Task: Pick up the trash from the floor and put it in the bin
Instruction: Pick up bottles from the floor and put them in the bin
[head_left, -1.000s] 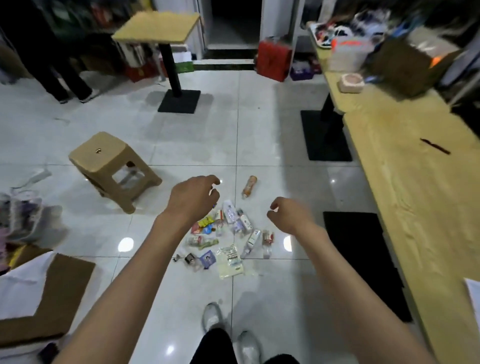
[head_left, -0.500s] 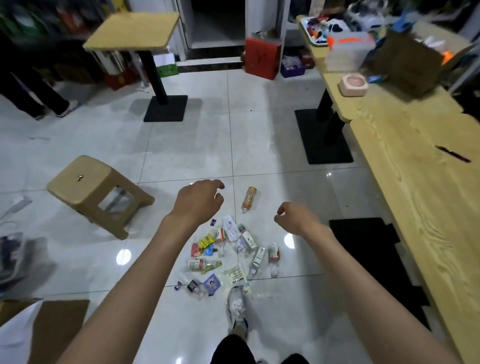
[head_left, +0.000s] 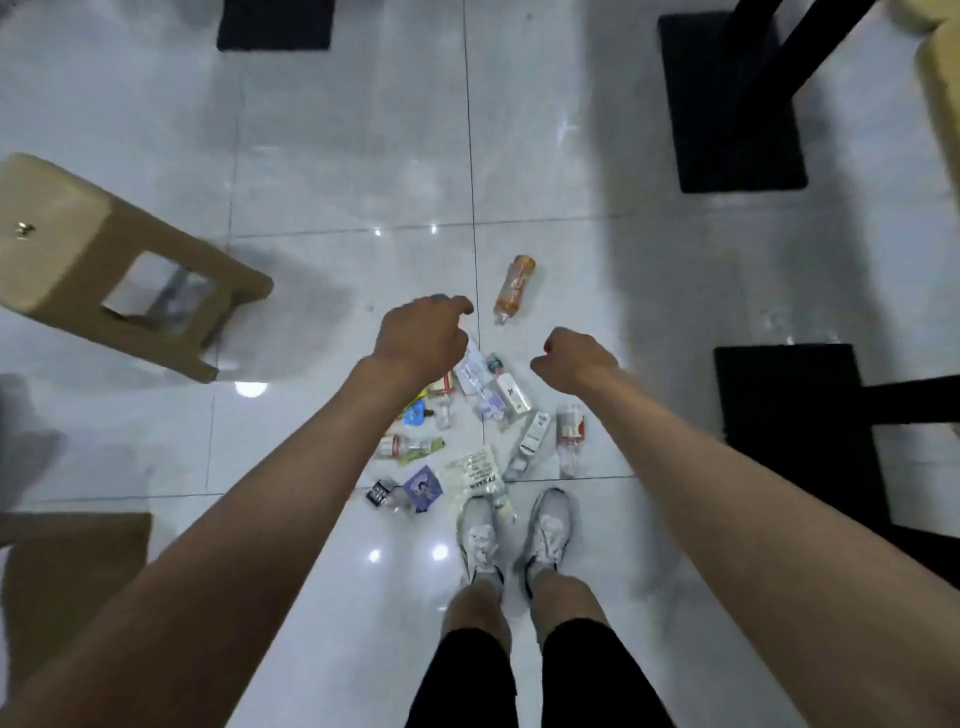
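Observation:
A scatter of trash lies on the white tiled floor just ahead of my white shoes (head_left: 511, 535): an orange bottle (head_left: 513, 287) lying apart at the far side, a clear bottle with a red label (head_left: 570, 431), a white printed bag (head_left: 475, 475), a blue packet (head_left: 423, 488) and several small bottles and wrappers. My left hand (head_left: 423, 335) hovers over the pile's left part, fingers curled, holding nothing. My right hand (head_left: 574, 358) hangs over the pile's right part, loosely fisted and empty. No bin is in view.
A tan plastic stool (head_left: 98, 260) stands to the left. Black table bases sit at the far right (head_left: 732, 104), near right (head_left: 795, 431) and top left (head_left: 275, 23). Brown cardboard (head_left: 67, 582) lies at the lower left.
My view has tilted down and I have stepped up to the trash; both feet now stand at its near edge. Both hands stay curled and empty above the pile.

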